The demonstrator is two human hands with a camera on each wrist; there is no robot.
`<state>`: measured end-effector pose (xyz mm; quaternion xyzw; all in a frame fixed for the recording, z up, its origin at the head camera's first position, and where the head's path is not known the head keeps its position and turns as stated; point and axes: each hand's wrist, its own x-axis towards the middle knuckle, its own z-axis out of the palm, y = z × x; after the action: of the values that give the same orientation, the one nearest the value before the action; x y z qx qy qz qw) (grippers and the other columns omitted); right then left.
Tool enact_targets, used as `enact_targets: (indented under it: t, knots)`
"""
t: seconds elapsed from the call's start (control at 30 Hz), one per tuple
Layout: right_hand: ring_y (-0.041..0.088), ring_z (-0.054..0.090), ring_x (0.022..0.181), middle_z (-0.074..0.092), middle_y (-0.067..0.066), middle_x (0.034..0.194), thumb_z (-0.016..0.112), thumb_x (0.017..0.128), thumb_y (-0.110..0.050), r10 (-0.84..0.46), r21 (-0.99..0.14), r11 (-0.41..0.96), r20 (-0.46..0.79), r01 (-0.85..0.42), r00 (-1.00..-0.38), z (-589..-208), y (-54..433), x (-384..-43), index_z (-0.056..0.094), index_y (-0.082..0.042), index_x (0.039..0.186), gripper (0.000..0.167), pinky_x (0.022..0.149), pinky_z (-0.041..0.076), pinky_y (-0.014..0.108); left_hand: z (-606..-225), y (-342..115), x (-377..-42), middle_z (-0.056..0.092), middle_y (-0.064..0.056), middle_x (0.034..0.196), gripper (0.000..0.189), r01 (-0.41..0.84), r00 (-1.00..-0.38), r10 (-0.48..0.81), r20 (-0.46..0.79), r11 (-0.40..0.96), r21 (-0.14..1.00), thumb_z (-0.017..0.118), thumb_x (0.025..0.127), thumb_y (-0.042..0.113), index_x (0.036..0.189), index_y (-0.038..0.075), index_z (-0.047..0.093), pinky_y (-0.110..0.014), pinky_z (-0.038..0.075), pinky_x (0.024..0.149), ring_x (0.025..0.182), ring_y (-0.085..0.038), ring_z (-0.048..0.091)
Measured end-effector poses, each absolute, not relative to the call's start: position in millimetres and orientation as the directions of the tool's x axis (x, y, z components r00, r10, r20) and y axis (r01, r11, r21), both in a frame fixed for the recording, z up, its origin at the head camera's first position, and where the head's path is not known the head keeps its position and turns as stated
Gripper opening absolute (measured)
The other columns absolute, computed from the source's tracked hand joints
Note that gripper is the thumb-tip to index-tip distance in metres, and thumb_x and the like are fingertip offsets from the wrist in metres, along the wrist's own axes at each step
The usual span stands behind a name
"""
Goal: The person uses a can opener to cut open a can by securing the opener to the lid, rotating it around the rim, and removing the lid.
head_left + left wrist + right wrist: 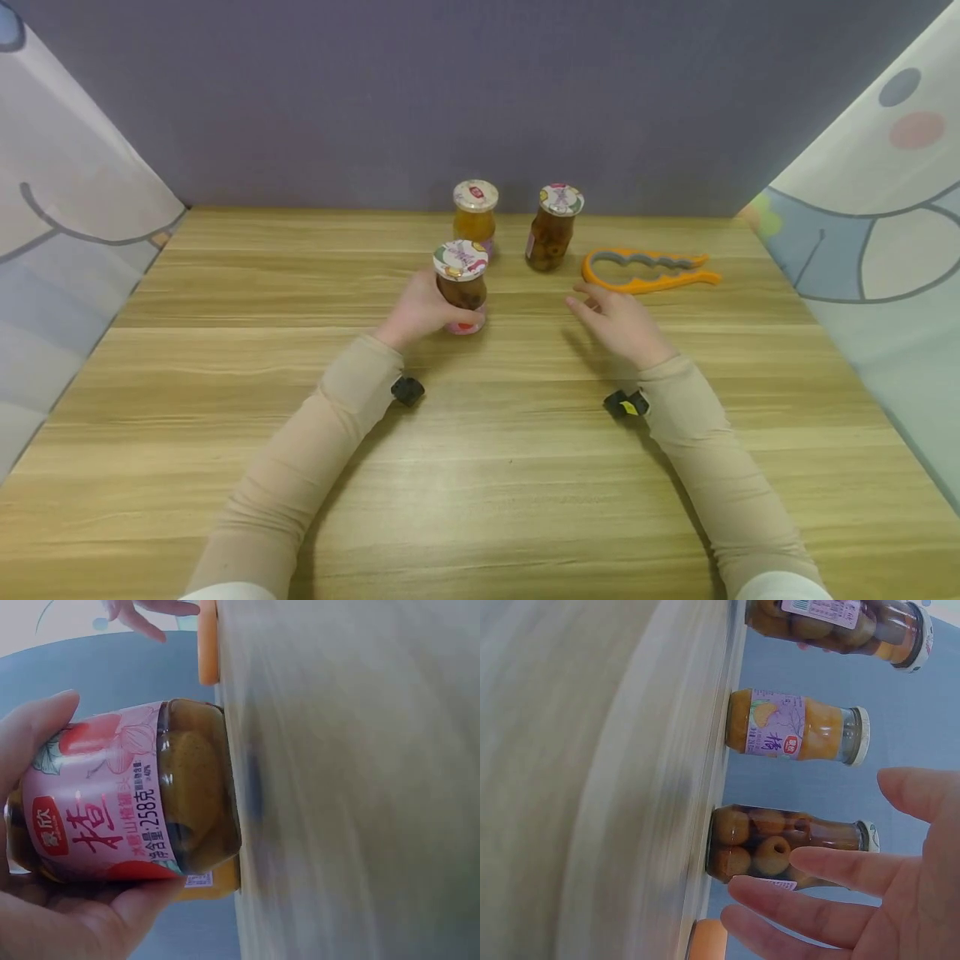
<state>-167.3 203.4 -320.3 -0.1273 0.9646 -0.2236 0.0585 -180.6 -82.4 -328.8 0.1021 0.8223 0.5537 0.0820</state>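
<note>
My left hand (pixel 424 312) grips a glass jar of dark fruit (pixel 461 292) with a pink label (pixel 97 799) and a patterned white lid. The thumb and fingers wrap its sides in the left wrist view. Just behind it stands a jar of orange fruit (pixel 474 223) with a purple label, partly hidden in the head view. A second jar of dark fruit (pixel 551 233) is to the right. My right hand (pixel 618 325) hovers with loosely extended fingers, holding nothing, near the orange and grey jar opener (pixel 637 286).
The jars and opener are on a wood-grain table (pixel 510 467). A grey-blue panel (pixel 450 100) rises behind the table's back edge. Cartoon-printed cloth (pixel 885 250) hangs at both sides. Small black cameras (pixel 407 390) are strapped to both wrists.
</note>
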Motion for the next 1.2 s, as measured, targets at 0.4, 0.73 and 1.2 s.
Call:
enact_targets:
  t: [0.4,0.73,1.2]
  knots:
    - [0.038,0.06,0.107,0.061,0.025,0.12,0.037,0.101,-0.042,-0.278,-0.448,0.865,-0.054,-0.226,-0.959,-319.8,201.1,-166.9,0.045,0.0,0.138,0.057,0.093,0.045,0.052,-334.6,-78.9,-180.5,0.067,-0.011,0.103,0.052,0.105,-0.956,0.294,-0.015,0.388,0.916,0.084,0.065,0.011,0.111,0.004,0.059,-0.033,0.048,0.088,0.092,-0.021,0.061]
    - [0.037,0.059,0.107,0.061,0.024,0.12,0.038,0.101,-0.041,-0.279,-0.44,0.871,-0.074,-0.219,-0.957,-324.8,203.5,-170.7,0.046,-0.001,0.137,0.055,0.092,0.046,0.052,-338.8,-81.7,-183.1,0.062,-0.01,0.114,0.062,0.063,-0.943,0.325,-0.069,0.38,0.923,0.085,0.066,0.011,0.119,0.006,0.052,-0.039,0.045,0.096,0.102,-0.026,0.059]
    - [0.042,0.056,0.11,0.057,0.028,0.122,0.038,0.1,-0.044,-0.29,-0.491,0.842,-0.068,-0.221,-0.955,-306.1,216.1,-176.6,0.043,0.003,0.138,0.061,0.094,0.043,0.055,-340.0,-80.3,-183.6,0.066,-0.008,0.098,0.05,0.084,-0.945,0.325,-0.042,0.366,0.927,0.083,0.068,0.015,0.11,0.008,0.057,-0.032,0.048,0.083,0.086,-0.02,0.059]
